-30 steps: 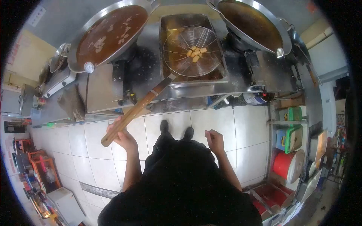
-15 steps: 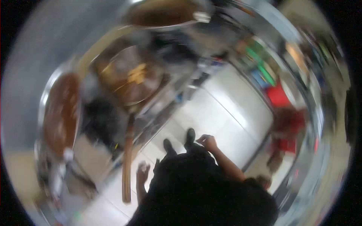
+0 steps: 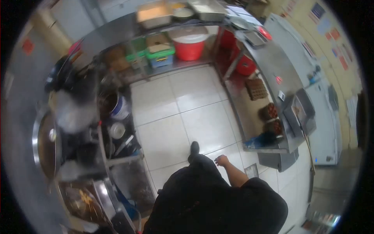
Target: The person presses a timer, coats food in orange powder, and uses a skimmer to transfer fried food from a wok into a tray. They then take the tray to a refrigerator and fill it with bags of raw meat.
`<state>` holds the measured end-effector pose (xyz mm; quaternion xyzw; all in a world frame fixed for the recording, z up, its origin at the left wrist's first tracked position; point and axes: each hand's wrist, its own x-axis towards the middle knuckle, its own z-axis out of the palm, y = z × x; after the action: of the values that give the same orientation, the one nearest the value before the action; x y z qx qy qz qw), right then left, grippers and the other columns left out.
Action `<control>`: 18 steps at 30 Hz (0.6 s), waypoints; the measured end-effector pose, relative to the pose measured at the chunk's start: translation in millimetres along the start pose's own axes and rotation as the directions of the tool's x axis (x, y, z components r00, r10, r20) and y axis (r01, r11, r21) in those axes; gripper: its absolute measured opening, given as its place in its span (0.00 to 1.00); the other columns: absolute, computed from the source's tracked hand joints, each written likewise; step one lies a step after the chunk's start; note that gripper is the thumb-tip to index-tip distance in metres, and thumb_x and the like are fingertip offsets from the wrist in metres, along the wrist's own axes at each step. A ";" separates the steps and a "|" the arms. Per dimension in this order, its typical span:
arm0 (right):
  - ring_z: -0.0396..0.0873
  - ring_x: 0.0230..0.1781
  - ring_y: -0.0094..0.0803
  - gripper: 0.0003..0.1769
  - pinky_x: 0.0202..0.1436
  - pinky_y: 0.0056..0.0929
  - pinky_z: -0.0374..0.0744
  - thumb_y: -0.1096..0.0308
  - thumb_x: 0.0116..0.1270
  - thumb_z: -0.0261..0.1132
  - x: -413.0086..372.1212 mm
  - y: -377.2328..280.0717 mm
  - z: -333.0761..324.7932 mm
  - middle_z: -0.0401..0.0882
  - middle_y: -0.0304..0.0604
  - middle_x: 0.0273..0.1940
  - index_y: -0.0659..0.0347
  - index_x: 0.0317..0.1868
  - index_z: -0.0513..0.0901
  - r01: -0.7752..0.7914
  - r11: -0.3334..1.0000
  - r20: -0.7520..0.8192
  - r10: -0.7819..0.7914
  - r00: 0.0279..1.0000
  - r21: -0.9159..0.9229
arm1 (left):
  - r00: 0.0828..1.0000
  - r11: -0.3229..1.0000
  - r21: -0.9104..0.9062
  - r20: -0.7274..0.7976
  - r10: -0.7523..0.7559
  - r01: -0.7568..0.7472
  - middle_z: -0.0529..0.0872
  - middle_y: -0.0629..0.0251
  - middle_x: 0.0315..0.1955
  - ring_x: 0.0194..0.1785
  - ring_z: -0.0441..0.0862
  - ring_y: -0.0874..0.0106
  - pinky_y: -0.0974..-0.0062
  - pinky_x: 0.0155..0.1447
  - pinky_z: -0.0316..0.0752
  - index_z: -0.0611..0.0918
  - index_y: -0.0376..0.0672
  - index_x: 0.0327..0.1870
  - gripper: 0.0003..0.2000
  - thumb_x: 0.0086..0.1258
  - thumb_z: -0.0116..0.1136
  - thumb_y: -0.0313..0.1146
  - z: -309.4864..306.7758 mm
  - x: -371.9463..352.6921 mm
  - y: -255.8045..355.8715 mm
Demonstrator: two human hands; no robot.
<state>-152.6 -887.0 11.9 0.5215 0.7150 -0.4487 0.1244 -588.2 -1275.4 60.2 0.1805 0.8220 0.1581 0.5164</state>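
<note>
My right hand (image 3: pixel 222 160) hangs low over the tiled floor, beside my dark trousers. Nothing shows in it, and its fingers are loosely bent and a little apart. My left hand is out of view, the left side of my body being covered by my dark clothing. At the lower left, a wok (image 3: pixel 80 202) on the stove holds yellowish pieces of food. Closest to my right hand is the corner of a steel table (image 3: pixel 269 150) with a lower shelf.
Along the left runs a stove counter with a big pan (image 3: pixel 47 146). A red bucket (image 3: pixel 189 50) and a green-lidded blue box (image 3: pixel 161 60) stand on the far shelf. Egg trays (image 3: pixel 256 89) lie on the right lower shelf. White tiles (image 3: pixel 163 142) lie between the counters.
My view has swung round and forward from the stove to the far shelves and right table. The wok is now at the lower left. My left hand has left the view.
</note>
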 end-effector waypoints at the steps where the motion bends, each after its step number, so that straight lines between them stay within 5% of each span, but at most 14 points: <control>1: 0.89 0.28 0.29 0.13 0.34 0.30 0.87 0.60 0.65 0.72 -11.3 -4.2 -41.2 0.90 0.44 0.31 0.63 0.38 0.87 -0.105 0.961 -0.073 0.128 0.989 0.256 | 1.000 0.996 0.088 0.001 0.005 -0.006 0.86 0.62 0.46 0.50 0.83 0.67 0.66 0.51 0.79 0.82 0.43 0.56 0.21 0.75 0.60 0.51 4.4 24.7 24.6; 2: 0.89 0.27 0.28 0.14 0.31 0.29 0.86 0.60 0.64 0.74 -10.7 1.1 -78.4 0.90 0.45 0.30 0.65 0.35 0.87 -0.172 0.852 -0.111 0.259 0.959 0.495 | 1.000 0.979 0.203 -0.001 0.025 -0.024 0.86 0.62 0.46 0.50 0.83 0.67 0.66 0.51 0.80 0.82 0.43 0.56 0.21 0.75 0.60 0.51 6.8 49.6 50.1; 4: 0.87 0.23 0.28 0.15 0.29 0.29 0.85 0.60 0.62 0.76 0.8 14.4 -145.2 0.89 0.45 0.27 0.65 0.31 0.88 -0.206 0.815 -0.110 0.311 0.944 0.541 | 0.989 0.822 0.552 0.043 0.141 -0.141 0.86 0.63 0.45 0.49 0.84 0.68 0.65 0.49 0.81 0.82 0.43 0.56 0.22 0.75 0.60 0.52 3.0 89.1 122.4; 6: 0.85 0.22 0.27 0.15 0.28 0.28 0.84 0.59 0.62 0.76 5.5 27.3 -205.0 0.88 0.44 0.25 0.64 0.28 0.88 -0.283 0.890 -0.151 0.354 0.923 0.356 | 0.944 0.435 0.858 0.153 0.293 -0.274 0.87 0.63 0.45 0.48 0.84 0.68 0.65 0.48 0.82 0.82 0.43 0.56 0.23 0.75 0.60 0.54 -1.3 122.4 191.2; 7: 0.84 0.20 0.27 0.17 0.28 0.28 0.82 0.57 0.61 0.76 17.7 39.8 -221.9 0.87 0.43 0.23 0.65 0.28 0.88 -0.281 0.892 -0.184 0.361 0.914 0.354 | 0.896 0.141 0.946 0.220 0.386 -0.293 0.87 0.63 0.44 0.48 0.85 0.68 0.64 0.47 0.82 0.82 0.43 0.56 0.23 0.75 0.60 0.54 -3.3 138.2 217.3; 8: 0.84 0.20 0.27 0.17 0.28 0.28 0.82 0.57 0.61 0.76 30.3 64.7 -227.2 0.87 0.43 0.23 0.65 0.28 0.88 -0.289 0.886 -0.184 0.372 0.910 0.363 | 0.954 0.600 0.754 0.120 0.274 -0.267 0.86 0.65 0.43 0.47 0.84 0.70 0.65 0.45 0.82 0.83 0.44 0.56 0.22 0.75 0.59 0.54 -2.9 153.6 255.6; 9: 0.84 0.20 0.27 0.18 0.28 0.28 0.82 0.55 0.60 0.77 45.1 93.5 -234.4 0.86 0.43 0.23 0.64 0.28 0.88 -0.177 0.887 -0.260 0.307 0.916 0.425 | 0.988 0.985 0.085 0.014 0.152 -0.152 0.86 0.67 0.42 0.46 0.84 0.71 0.66 0.44 0.81 0.83 0.44 0.56 0.22 0.75 0.59 0.53 -9.0 171.6 279.8; 10: 0.84 0.20 0.27 0.20 0.29 0.28 0.82 0.53 0.59 0.77 60.6 112.1 -244.0 0.86 0.43 0.22 0.64 0.27 0.88 -0.060 0.876 -0.337 0.246 0.909 0.478 | 0.996 0.914 -0.400 -0.089 0.029 -0.062 0.85 0.68 0.41 0.45 0.83 0.72 0.67 0.43 0.81 0.83 0.45 0.56 0.21 0.76 0.59 0.53 -21.9 123.5 395.7; 11: 0.84 0.20 0.27 0.20 0.29 0.28 0.82 0.53 0.59 0.77 73.8 111.0 -261.2 0.86 0.43 0.22 0.64 0.27 0.88 -0.058 0.882 -0.327 0.234 0.916 0.469 | 0.995 0.892 -0.440 -0.070 0.076 -0.099 0.85 0.68 0.41 0.44 0.83 0.72 0.69 0.41 0.81 0.83 0.45 0.57 0.21 0.76 0.58 0.52 -21.6 157.3 421.0; 13: 0.84 0.20 0.26 0.21 0.30 0.29 0.82 0.52 0.61 0.76 94.8 85.0 -298.9 0.86 0.43 0.21 0.63 0.26 0.87 -0.120 0.668 -0.259 0.439 0.860 0.734 | 0.983 0.895 -0.413 -0.010 0.181 -0.169 0.86 0.67 0.42 0.43 0.83 0.72 0.70 0.38 0.80 0.82 0.45 0.58 0.21 0.76 0.57 0.51 -38.8 228.3 472.4; 16: 0.83 0.21 0.27 0.20 0.30 0.30 0.81 0.52 0.66 0.72 130.0 49.9 -329.6 0.85 0.41 0.20 0.61 0.27 0.87 -0.357 0.825 -0.218 0.483 0.848 0.439 | 0.977 0.956 -0.216 0.041 0.210 -0.197 0.86 0.64 0.44 0.44 0.84 0.71 0.70 0.38 0.79 0.83 0.44 0.58 0.20 0.76 0.58 0.49 -61.0 283.4 590.7; 18: 0.86 0.24 0.29 0.21 0.35 0.33 0.83 0.49 0.68 0.68 175.7 78.3 -304.4 0.87 0.43 0.24 0.60 0.32 0.90 -0.115 0.700 -0.209 0.360 0.909 0.705 | 0.984 0.979 -0.106 0.020 0.179 -0.176 0.87 0.63 0.44 0.44 0.84 0.71 0.70 0.37 0.79 0.84 0.44 0.56 0.19 0.76 0.58 0.48 -65.6 309.5 648.3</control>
<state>-71.8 -536.6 30.7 0.6871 0.4371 -0.5636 -0.1386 -685.3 -564.2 131.8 0.2283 0.7856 0.2434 0.5210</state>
